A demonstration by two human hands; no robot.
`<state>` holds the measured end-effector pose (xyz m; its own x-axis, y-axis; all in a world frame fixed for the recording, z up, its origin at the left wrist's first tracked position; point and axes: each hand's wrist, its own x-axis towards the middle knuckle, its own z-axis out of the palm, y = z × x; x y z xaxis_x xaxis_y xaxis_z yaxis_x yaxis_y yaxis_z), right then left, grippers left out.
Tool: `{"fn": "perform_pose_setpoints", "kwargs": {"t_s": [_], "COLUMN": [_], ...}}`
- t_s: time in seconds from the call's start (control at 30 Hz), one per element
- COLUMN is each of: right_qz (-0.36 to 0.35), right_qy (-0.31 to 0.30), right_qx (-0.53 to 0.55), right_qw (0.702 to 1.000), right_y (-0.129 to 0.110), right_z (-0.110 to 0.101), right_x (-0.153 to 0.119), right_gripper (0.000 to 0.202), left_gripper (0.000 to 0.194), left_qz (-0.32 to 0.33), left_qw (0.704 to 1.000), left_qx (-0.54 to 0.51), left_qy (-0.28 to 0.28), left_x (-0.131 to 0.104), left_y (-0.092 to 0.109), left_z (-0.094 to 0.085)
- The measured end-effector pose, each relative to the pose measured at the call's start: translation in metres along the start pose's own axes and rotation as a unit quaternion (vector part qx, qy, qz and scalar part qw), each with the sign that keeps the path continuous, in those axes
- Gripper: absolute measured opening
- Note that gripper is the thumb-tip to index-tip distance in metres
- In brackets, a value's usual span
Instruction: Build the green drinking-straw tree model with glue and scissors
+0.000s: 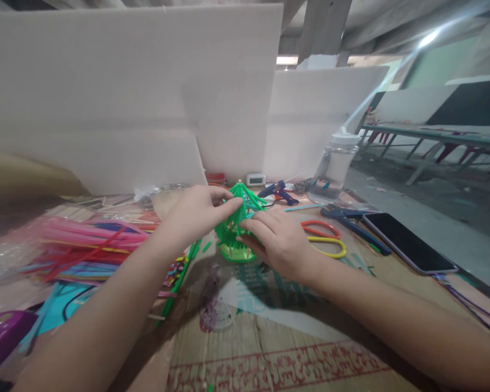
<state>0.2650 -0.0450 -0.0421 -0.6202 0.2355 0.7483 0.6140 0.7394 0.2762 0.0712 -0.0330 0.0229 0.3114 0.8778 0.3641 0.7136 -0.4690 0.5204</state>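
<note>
A small green model (237, 250), like a pavilion with a pointed roof of thin green strips and a round base, stands on the table in front of me. My left hand (204, 209) reaches to the upper left of its roof, thumb and fingers pinched on the green strips. From the right, my right hand (280, 239) curls its fingers against the model's side; the fingertips are partly hidden among the strips. Some roof strips stick out to the right above my right hand. A short green piece (206, 246) lies to the left of the base.
Pink, red and blue strips (106, 245) lie left; a purple-handled tool (8, 332) is nearer. Behind are a glue gun (278, 190), small clock (256, 179) and water bottle (332, 169). Right are scissors (330, 245), pliers (361, 231) and a phone (408, 242). White boards (126, 98) stand behind.
</note>
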Motion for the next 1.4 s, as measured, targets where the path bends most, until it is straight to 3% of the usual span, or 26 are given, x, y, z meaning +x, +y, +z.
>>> {"fn": "perform_pose_setpoints", "kwargs": {"t_s": [0.23, 0.37, 0.47, 0.6, 0.67, 0.83, 1.0, 1.2, 1.4], "right_qz": [-0.003, -0.004, 0.012, 0.044, 0.048, 0.039, 0.055, 0.135, 0.18], "right_qy": [-0.006, -0.01, 0.025, 0.053, 0.046, 0.014, 0.027, 0.005, -0.035], "right_qx": [-0.005, 0.007, 0.029, 0.036, 0.038, 0.049, 0.059, 0.08, 0.089], "right_qw": [1.0, 1.0, 0.999, 0.997, 0.997, 0.998, 0.996, 0.987, 0.979], "right_y": [-0.001, 0.002, 0.006, 0.011, 0.012, 0.01, 0.012, 0.024, 0.033], "right_z": [0.0, -0.001, -0.001, -0.002, -0.002, -0.004, -0.005, -0.008, -0.008], "right_x": [0.0, -0.001, 0.0, 0.002, 0.003, 0.003, 0.002, 0.005, 0.006], "right_gripper": [0.02, 0.019, 0.021, 0.026, 0.026, 0.024, 0.021, 0.031, 0.031], "left_gripper": [0.033, 0.036, 0.039, 0.049, 0.051, 0.04, 0.036, 0.036, 0.047], "left_qz": [-0.061, -0.054, -0.044, -0.014, -0.005, 0.018, 0.001, -0.007, -0.006], "left_qw": [0.996, 0.994, 0.993, 0.994, 0.997, 0.981, 0.982, 0.98, 0.985], "left_qx": [-0.05, -0.076, -0.089, -0.042, 0.016, 0.179, 0.127, 0.128, 0.135], "left_qy": [-0.04, -0.049, -0.064, -0.096, -0.077, 0.067, 0.143, 0.151, 0.109], "left_x": [0.003, 0.004, 0.004, 0.004, 0.002, -0.008, -0.006, 0.001, 0.001], "left_y": [0.0, -0.003, -0.008, -0.01, -0.006, 0.005, -0.003, -0.016, -0.019], "left_z": [0.003, 0.005, 0.003, -0.006, -0.01, -0.014, -0.024, -0.038, -0.037]}}
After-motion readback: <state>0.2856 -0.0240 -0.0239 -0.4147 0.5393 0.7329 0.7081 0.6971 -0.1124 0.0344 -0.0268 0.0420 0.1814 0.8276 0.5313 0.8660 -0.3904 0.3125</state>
